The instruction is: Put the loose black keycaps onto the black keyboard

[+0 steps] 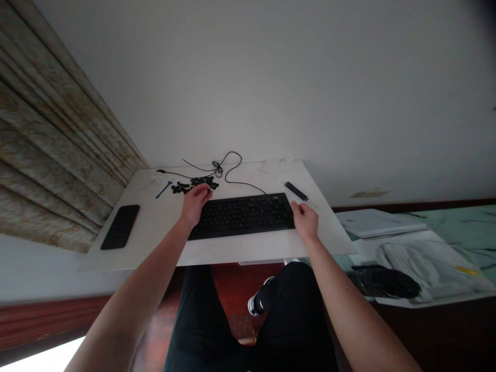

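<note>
My left hand [196,202] rests with curved fingers at the far left corner of a black computer keyboard [242,216], just below a heap of loose black keycaps [194,185]. Whether it pinches a keycap is hidden. My right hand [305,219] lies against the keyboard's right end, holding nothing, close to a slim black bar [296,191]. A black cable [220,168] loops behind the keyboard. A small blue tool [163,189] lies left of the keycaps.
A black smartphone [120,227] lies face down at the left of the white desk [248,253]. A pleated curtain [50,144] hangs along the left. Papers [382,223] and a white cloth with a dark object [387,281] sit lower right. My legs are below.
</note>
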The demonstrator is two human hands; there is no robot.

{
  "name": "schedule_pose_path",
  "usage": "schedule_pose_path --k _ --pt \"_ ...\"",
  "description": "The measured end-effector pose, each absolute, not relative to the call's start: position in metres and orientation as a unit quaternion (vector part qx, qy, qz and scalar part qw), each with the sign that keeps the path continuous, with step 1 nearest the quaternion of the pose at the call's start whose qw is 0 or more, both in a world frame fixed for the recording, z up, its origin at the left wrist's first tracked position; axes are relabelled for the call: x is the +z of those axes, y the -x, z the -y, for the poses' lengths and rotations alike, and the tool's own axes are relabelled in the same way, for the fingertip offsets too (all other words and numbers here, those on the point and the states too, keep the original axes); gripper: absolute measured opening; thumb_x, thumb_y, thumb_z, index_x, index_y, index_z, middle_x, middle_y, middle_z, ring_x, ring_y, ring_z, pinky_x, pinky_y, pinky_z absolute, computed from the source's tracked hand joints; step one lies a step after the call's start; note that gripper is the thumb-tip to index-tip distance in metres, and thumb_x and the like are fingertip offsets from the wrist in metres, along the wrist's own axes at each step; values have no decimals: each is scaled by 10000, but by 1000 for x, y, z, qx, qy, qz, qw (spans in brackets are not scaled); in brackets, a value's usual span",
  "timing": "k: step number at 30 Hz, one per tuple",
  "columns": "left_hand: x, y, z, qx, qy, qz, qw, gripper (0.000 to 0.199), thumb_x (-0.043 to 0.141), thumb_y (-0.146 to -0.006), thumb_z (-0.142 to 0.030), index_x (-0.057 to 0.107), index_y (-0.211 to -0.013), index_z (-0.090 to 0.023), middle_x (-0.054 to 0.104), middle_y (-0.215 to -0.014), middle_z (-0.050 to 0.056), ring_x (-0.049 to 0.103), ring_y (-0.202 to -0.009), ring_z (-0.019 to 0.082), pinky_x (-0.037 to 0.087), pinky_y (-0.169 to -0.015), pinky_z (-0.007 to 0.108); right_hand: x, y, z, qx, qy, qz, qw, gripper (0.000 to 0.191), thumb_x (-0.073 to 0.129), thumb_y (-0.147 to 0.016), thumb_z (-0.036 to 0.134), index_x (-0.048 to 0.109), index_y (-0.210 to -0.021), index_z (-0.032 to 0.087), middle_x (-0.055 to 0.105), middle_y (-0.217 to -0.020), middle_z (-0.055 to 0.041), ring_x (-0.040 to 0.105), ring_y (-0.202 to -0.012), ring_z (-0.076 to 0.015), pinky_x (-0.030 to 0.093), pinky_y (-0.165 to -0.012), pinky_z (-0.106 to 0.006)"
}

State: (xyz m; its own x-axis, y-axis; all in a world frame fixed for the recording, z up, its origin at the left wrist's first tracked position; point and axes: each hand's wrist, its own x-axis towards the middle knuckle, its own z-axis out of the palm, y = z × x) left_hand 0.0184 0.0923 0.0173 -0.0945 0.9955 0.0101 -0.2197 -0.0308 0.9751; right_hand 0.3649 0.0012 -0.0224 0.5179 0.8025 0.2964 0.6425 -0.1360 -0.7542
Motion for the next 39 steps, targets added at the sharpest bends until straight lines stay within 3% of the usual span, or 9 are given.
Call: schedule_pose_path --k 5,13,17,24,29,32,39 --pt "16 -28 -52 607 -277 -389 635 179 680 -791 -116 692 -968 -143 696 -1064 78 663 -1027 165 503 -1020 346 -23 -364 -1 88 749 481 447 502 480 -866 613 466 -545 227 506 -506 -4 454 -559 -174 329 -593 -306" --pt "22 -42 -15 594 -174 -352 702 155 612 -882 -116 679 -1018 -152 695 -1055 67 672 -932 97 549 -894 200 -18 -360 2 69 730 469 492 441 494 -860 577 529 -629 202 542 -586 -13 483 -597 -172 376 -625 -306" --pt "31 -47 1 584 -159 -325 727 158 619 -889 -142 675 -1034 -168 688 -1084 54 668 -929 87 542 -887 183 -9 -339 11 52 710 490 503 413 517 -860 559 573 -687 188 584 -634 -31 511 -612 -176 401 -638 -311" --pt "33 -52 24 558 -211 -314 738 263 724 -823 -217 661 -1078 -210 693 -1096 39 673 -926 97 528 -857 216 37 -248 35 269 562 613 487 293 578 -872 459 671 -950 193 653 -800 -52 556 -661 -165 453 -612 -288" --pt "27 -50 34 531 -309 -336 714 376 791 -752 -296 657 -1088 -193 712 -950 43 668 -829 118 517 -832 272 54 -212 48 353 464 691 428 308 566 -902 334 659 -1189 274 647 -1041 -66 594 -779 -162 496 -665 -297" --pt "21 -49 41 515 -359 -373 683 372 805 -723 -317 669 -1037 -171 705 -857 38 649 -763 122 513 -766 270 45 -208 53 351 461 707 406 238 572 -912 309 705 -1106 272 654 -996 -58 606 -810 -168 492 -671 -289" --pt "9 -56 53 479 -446 -446 610 289 755 -756 -368 678 -960 -178 685 -729 24 596 -626 123 480 -623 253 25 -210 60 333 480 708 397 140 628 -886 321 738 -859 239 641 -853 -40 579 -690 -153 463 -599 -276"
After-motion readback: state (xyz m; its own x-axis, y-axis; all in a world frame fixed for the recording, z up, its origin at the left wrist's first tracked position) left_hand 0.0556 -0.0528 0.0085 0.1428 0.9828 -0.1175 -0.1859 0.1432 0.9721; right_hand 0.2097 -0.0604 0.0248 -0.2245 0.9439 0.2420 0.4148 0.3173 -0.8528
